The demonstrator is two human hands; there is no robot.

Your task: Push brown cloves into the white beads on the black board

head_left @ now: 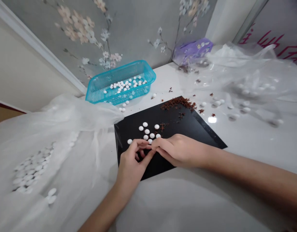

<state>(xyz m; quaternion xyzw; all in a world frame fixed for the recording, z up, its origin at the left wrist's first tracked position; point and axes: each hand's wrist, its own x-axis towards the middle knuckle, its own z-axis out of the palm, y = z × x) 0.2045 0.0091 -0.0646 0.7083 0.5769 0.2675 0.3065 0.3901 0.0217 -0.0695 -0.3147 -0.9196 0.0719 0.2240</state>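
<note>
Your bare forearms (247, 170) come in closest, cut off by the lower and right edges of the frame, over a white counter (163, 206). To your left spreads a filmy plastic bag (66, 109) with many white balls inside; more plastic lies at right, too blurred to sort its contents. Between them is a black sheet (196, 129), with a turquoise basket (92, 91) of balls beyond it. Your left hand (131, 161) is half curled, its thumb and fingers narrowly parted; your right hand (179, 149) is drawn into a pinch, the fingertips of both meeting over the sheet. Brown pronged pieces (178, 103) heap at its far corner. Smallest, loose white balls (147, 131) sit just past your fingers, one against them; you cannot tell what, if anything, is gripped, since the fingers hide it.
</note>
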